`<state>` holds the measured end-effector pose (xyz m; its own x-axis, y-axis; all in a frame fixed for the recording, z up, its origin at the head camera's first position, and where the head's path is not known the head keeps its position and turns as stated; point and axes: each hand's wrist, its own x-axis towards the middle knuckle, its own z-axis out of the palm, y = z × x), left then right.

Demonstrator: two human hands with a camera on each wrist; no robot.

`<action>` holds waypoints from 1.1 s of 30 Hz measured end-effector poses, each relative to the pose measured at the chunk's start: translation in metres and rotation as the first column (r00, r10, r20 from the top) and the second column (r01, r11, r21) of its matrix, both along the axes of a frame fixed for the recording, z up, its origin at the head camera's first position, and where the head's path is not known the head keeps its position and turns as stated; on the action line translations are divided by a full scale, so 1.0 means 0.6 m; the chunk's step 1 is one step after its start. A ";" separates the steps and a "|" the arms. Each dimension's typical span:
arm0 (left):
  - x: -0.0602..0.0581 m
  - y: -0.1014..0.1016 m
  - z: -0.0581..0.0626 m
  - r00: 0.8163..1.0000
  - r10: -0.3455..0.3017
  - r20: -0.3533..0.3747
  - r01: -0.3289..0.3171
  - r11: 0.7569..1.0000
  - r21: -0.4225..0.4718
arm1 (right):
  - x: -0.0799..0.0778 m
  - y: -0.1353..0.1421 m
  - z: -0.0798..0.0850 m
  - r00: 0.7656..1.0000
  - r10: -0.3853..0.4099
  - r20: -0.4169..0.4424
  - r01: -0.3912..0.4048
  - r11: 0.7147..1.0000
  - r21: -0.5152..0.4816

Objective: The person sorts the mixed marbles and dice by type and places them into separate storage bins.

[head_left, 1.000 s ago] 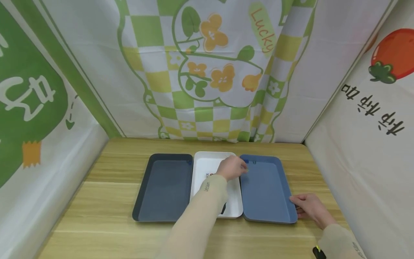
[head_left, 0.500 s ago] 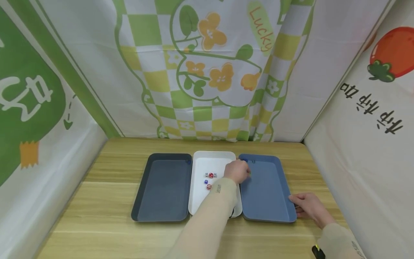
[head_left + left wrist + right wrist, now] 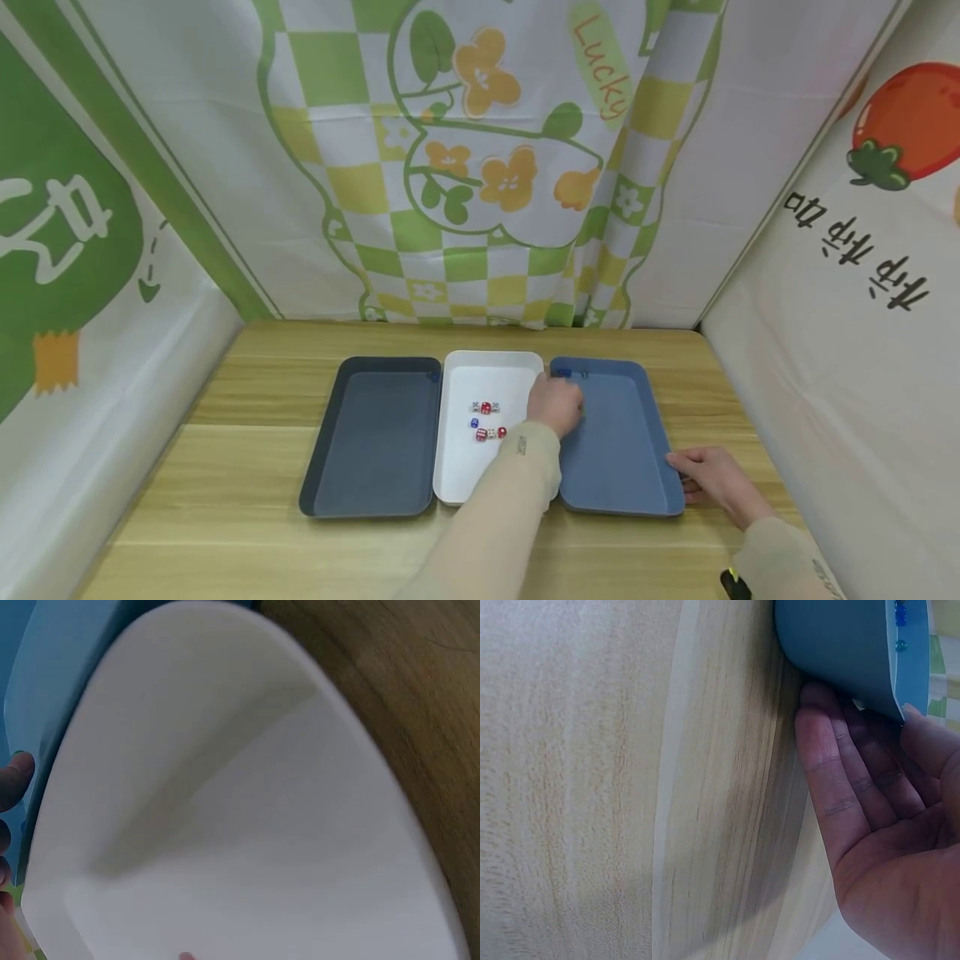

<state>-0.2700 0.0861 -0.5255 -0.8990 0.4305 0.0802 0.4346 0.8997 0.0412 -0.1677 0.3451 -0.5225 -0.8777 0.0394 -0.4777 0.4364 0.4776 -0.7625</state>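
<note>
My left hand [image 3: 557, 406] hangs over the seam between the white tray [image 3: 459, 479] and the blue tray [image 3: 621, 467]. Its fingers are curled together, and a small green thing [image 3: 19, 753] shows at the thumb tip; its kind is too small to tell. The blue tray's near right corner is between the thumb and fingers of my right hand [image 3: 716, 482]; in the right wrist view the thumb lies at the rim, fingers against the outer wall. Inside the white tray lie a red die [image 3: 482, 435], a blue die [image 3: 474, 423] and several other red and clear dice.
A dark grey tray [image 3: 375, 450] stands left of the white one, with small blue dice [image 3: 432, 377] in its far right corner. Blue dice [image 3: 564, 373] and a teal one [image 3: 584, 375] sit at the blue tray's far end. A printed curtain [image 3: 495, 200] hangs behind the table.
My left hand has moved slightly right and nearer to me, uncovering the dice in the white tray. My right hand stays at the blue tray's corner. The head view has shifted a little.
</note>
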 end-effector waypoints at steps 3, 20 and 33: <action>0.001 0.003 -0.007 0.999 0.015 -0.028 -0.016 0.999 -0.032 | 0.000 0.001 0.000 1.000 0.003 0.011 -0.003 1.000 0.006; -0.002 0.002 -0.003 0.999 0.034 0.015 -0.034 0.998 -0.048 | 0.003 -0.005 0.008 1.000 -0.007 0.015 0.006 1.000 0.008; -0.027 -0.100 0.107 0.987 -0.062 0.150 0.046 0.993 0.106 | 0.004 -0.006 0.007 1.000 0.000 -0.014 0.000 1.000 0.001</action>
